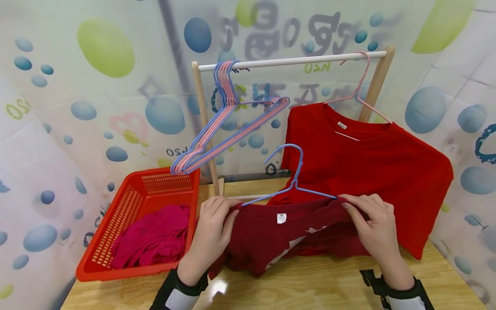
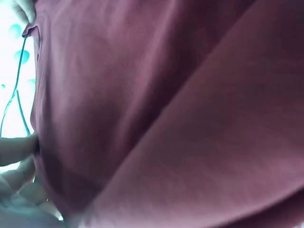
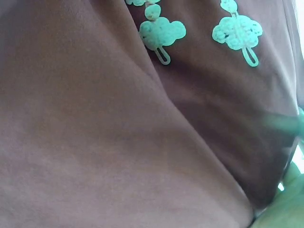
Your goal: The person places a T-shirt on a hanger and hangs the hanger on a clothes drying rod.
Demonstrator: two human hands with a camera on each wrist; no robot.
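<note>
A dark red shirt [image 1: 259,237] with a white neck label and pale print hangs between both hands above the table. Its neckline is stretched over a blue hanger [image 1: 296,183], whose hook points up and whose outer arms are hidden inside the fabric. The left hand [image 1: 215,226] pinches the collar at one shoulder, thumb in front. At the opposite side of the neckline, the right hand [image 1: 373,221] pinches fabric beside the hanger arm. Folds of the shirt [image 2: 142,95] fill the left wrist view; in the right wrist view, pale knot-shaped decorations [image 3: 237,32] show on the cloth.
Behind stands a rack with a white rail [image 1: 294,61]. Several blue and pink hangers [image 1: 226,90] hang at its left end, and a bright red shirt [image 1: 360,172] on a pink hanger [image 1: 358,90] at its right. A red basket [image 1: 97,241] at left holds crimson cloth [image 1: 159,237].
</note>
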